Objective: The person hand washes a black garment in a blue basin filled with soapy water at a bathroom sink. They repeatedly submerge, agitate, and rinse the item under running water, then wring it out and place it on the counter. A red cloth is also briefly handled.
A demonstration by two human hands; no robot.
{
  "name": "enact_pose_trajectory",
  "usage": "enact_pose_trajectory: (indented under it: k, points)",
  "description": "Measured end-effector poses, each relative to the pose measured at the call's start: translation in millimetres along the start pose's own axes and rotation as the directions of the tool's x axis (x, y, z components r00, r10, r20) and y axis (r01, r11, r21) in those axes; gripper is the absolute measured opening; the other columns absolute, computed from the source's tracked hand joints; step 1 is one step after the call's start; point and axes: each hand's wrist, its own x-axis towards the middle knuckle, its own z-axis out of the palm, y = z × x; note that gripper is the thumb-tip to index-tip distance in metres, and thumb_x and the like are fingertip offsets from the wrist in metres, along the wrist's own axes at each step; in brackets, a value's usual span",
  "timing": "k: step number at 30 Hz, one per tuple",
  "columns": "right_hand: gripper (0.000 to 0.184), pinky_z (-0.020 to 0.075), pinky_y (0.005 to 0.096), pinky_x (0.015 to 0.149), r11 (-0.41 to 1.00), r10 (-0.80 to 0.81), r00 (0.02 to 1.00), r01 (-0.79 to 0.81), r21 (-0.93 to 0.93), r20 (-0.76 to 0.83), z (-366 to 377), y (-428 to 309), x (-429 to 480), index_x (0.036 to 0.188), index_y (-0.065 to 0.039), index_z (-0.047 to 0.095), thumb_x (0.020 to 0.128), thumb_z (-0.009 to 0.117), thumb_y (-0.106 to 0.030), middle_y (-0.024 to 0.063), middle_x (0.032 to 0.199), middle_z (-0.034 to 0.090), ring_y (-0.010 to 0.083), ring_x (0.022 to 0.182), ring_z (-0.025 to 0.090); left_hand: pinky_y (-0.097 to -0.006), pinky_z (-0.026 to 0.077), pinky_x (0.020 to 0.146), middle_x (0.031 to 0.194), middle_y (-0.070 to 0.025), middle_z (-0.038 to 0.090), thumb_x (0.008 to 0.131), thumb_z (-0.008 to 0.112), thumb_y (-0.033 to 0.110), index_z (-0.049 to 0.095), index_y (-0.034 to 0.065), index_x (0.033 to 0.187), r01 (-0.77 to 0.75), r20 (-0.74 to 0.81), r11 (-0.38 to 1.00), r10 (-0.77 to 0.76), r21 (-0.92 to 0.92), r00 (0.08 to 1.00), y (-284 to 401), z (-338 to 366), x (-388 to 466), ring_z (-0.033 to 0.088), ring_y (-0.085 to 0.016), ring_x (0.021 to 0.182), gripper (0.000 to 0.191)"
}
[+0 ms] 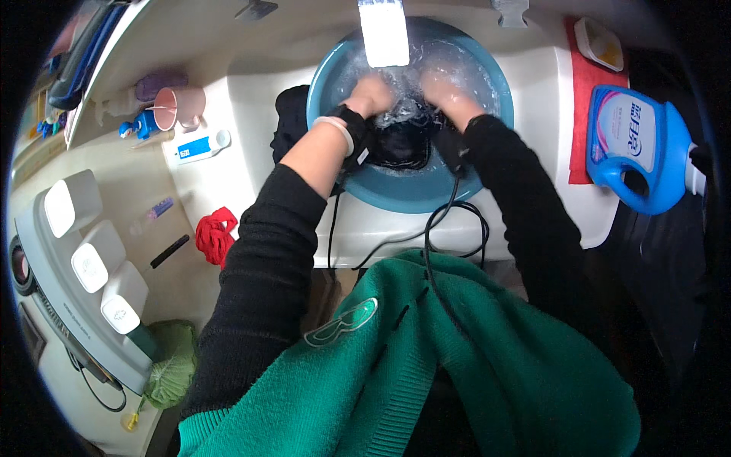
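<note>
A blue plastic basin (354, 191) of water stands in a white sink (251, 108). Dark wet cloth (402, 145) lies in the water, partly under the surface. My left hand (374, 94), wrist banded, is curled in the splashing water just above the cloth. Opposite it, my right hand (442, 88) reaches into the water, blurred by motion. Splashes and foam hide the fingers of both hands, so their hold on the cloth is unclear. A bright, overexposed faucet spout (384, 34) hangs over the basin between them.
More black cloth (288, 123) lies left of the basin. Black cables (442, 228) hang before the basin's near rim. Right stands a blue detergent bottle (639, 148) by a red cloth (579, 114) and soap dish (598, 43). Left are a pink cup (180, 107), toothpaste tube (197, 148) and red fabric (216, 237).
</note>
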Motion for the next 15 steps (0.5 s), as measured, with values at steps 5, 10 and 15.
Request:
enact_pose_trajectory:
  k: [5, 10, 15]
  points:
    - [0.047, 0.0445, 0.0365, 0.086, 0.318, 0.064, 0.987, -0.160, 0.935, 0.147, -30, 22, -11, 0.107, 0.001, 0.063, 0.090, 0.049, -0.040, 0.0182, 0.108, 0.063, 0.0250, 0.098, 0.060, -0.0356, 0.046, 0.085, 0.091, -0.0168, 0.064, 0.088, 0.052, 0.007, 0.059, 0.0028, 0.097, -0.408, -0.266, 0.831, 0.324, -0.378, 0.908, 34, -21, -68, 0.061, -0.028, 0.092, 0.012]
    - [0.055, 0.0434, 0.0347, 0.092, 0.604, -0.121, 0.985, 0.172, 0.778, -0.124, -17, 12, -86, 0.108, 0.003, 0.063, 0.091, 0.050, -0.047, 0.0236, 0.100, 0.065, 0.0318, 0.098, 0.062, -0.0424, 0.041, 0.096, 0.119, -0.0254, 0.050, 0.082, 0.062, 0.013, 0.030, 0.0141, 0.141, -0.357, -0.203, 0.890, 0.308, -0.284, 0.929, 42, -8, -153, 0.050, -0.040, 0.110, 0.066]
    - [0.054, 0.0215, 0.0648, 0.101, 0.994, -0.089, 0.996, 0.089, 0.064, 0.009, 2, 0, -140, 0.128, -0.019, 0.054, 0.087, 0.051, -0.053, 0.0200, 0.151, 0.011, 0.0486, 0.137, 0.006, -0.0664, 0.025, 0.100, 0.152, -0.0206, 0.006, 0.093, 0.047, 0.037, 0.022, 0.0343, 0.145, 0.000, -0.112, 0.978, 0.024, 0.206, 0.993, 27, 22, -141, 0.019, -0.051, 0.132, 0.059]
